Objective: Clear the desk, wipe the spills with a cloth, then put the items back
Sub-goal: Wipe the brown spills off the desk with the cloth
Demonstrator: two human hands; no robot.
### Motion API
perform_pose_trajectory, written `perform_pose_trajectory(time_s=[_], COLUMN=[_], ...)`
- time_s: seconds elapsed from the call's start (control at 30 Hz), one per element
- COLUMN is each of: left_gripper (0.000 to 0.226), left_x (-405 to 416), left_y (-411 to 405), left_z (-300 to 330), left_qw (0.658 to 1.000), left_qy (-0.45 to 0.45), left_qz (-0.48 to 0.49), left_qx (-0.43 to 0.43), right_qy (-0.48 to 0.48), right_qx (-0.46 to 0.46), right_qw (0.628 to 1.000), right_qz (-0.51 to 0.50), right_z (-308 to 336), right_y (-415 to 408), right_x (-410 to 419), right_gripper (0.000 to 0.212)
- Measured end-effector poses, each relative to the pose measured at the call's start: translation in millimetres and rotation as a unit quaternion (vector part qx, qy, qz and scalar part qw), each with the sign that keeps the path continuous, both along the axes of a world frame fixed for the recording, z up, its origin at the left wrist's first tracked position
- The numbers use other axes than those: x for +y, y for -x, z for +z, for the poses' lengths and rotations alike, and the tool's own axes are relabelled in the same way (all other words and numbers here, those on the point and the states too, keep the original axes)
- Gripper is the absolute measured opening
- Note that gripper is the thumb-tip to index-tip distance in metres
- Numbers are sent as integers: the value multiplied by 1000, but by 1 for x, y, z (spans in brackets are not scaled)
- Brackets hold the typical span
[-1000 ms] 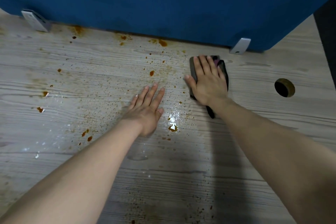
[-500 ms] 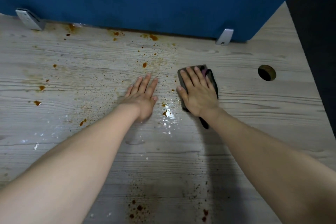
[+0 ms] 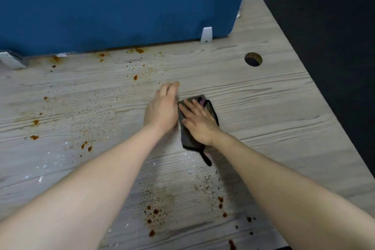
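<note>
My right hand (image 3: 199,126) is pressing flat on the dark grey cloth (image 3: 187,140), fingers straight and slightly spread, pointing up and to the left, holding nothing in a pinch. The cloth is lying under my palm on the desk (image 3: 274,111), one dark strap-like tail of it trailing out below my wrist. My left hand (image 3: 162,110) is resting just beside the cloth's left edge, fingers straight and close together, its tips blurred, its side seeming to touch the cloth. Beyond my right fingertips bare wood is running out to the round cable hole (image 3: 253,59) and to the desk's right edge, which is slanting away well to the right. Ahead of both hands the blue partition (image 3: 121,6) is closing off the far edge, a white bracket (image 3: 206,35) sitting at its foot. Left of my left fingers brown spill spots (image 3: 35,122) are scattering across the wood, more lying near my forearms (image 3: 154,212). Both forearms are reaching in from the near edge and converging toward the cloth
</note>
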State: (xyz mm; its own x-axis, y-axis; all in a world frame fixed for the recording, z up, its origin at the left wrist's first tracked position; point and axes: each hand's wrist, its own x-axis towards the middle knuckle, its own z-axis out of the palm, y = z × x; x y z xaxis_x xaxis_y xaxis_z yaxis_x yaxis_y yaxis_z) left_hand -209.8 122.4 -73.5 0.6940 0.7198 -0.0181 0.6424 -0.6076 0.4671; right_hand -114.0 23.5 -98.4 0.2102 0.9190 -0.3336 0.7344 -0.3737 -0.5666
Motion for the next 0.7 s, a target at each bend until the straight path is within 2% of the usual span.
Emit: perform_pose_trajectory(time_s=[0.07,0.1,0.17,0.27,0.4,0.57,0.7], left_gripper=[48,46,51,64,60,59,58], left_x=[-19,-29,-48,-69,-68,-42,-66], left_y=[-14,-21,-35,-47,-44,-70,-68], left_z=[-3,-7,-18,-35,-44,-42,-44], left_qw=[999,998,998,994,994,991,991], left_qy=[32,45,56,34,-21,-33,-41], left_qz=[-11,-16,-23,0,-12,-24,-38], left_qx=[-32,-30,17,102,102,124,122], right_qy=[-90,-132,-157,-95,-94,-81,-54], right_qx=[123,128,41,-46,-75,-131,-161], right_qw=[982,966,948,951,943,941,945], right_qz=[-110,-181,-275,-292,-312,-302,-279], right_z=[10,13,13,4,-1,-7,-9], right_y=[-5,-11,-25,-43,-57,-70,-76], right_x=[-13,-22,-45,-76,-99,-118,-135], right_gripper=[41,38,38,40,43,36,38])
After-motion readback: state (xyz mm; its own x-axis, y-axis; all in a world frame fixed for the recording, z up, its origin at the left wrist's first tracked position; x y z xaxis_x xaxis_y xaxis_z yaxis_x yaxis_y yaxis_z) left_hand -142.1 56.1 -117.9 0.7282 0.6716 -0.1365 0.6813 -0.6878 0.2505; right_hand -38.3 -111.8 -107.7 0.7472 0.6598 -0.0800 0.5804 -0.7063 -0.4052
